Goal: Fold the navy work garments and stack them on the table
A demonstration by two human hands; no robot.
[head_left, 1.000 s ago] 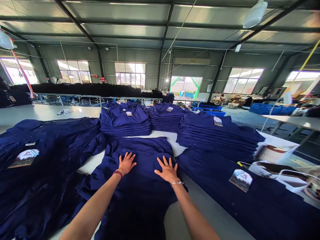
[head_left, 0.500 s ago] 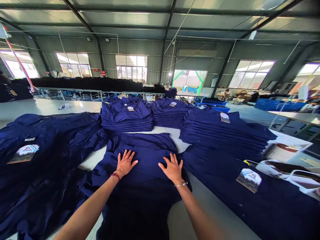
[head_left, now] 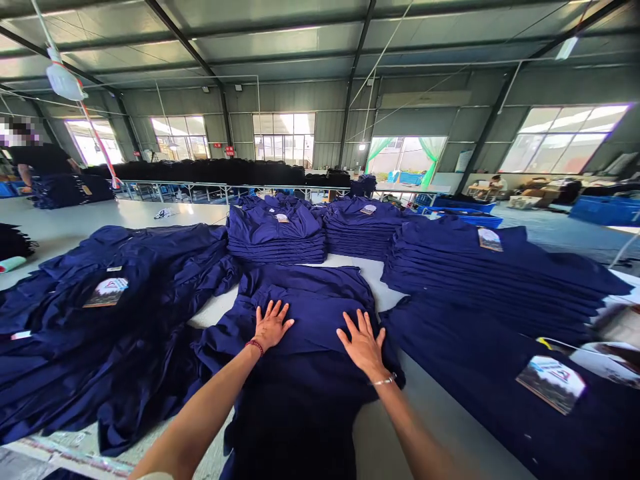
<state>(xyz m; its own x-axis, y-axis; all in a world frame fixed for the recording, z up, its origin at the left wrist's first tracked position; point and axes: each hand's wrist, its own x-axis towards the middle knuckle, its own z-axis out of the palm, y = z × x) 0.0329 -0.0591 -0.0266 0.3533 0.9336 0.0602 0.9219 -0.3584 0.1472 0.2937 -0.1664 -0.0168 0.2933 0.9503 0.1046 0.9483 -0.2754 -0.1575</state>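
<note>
Garment (head_left: 313, 327) on pale table (head_left: 425, 393) under beamed roof (head_left: 300, 50).
Left hand (head_left: 271, 325) and right hand (head_left: 364, 341) lie apart, spread flat on the garment. Heap (head_left: 155, 267) at left, folded stacks (head_left: 357, 241) beyond. Far wall (head_left: 330, 130): windows (head_left: 283, 143), doorway (head_left: 400, 157) with green curtains (head_left: 430, 160).

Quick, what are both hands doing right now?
Left hand: open, fingers spread, palm down on the navy garment, gripping nothing.
Right hand: open, fingers spread, palm down on the same garment, gripping nothing.

The middle garment (head_left: 316, 327) is plain navy, the table (head_left: 75, 230) pale, the curtains (head_left: 431, 159) green.
</note>
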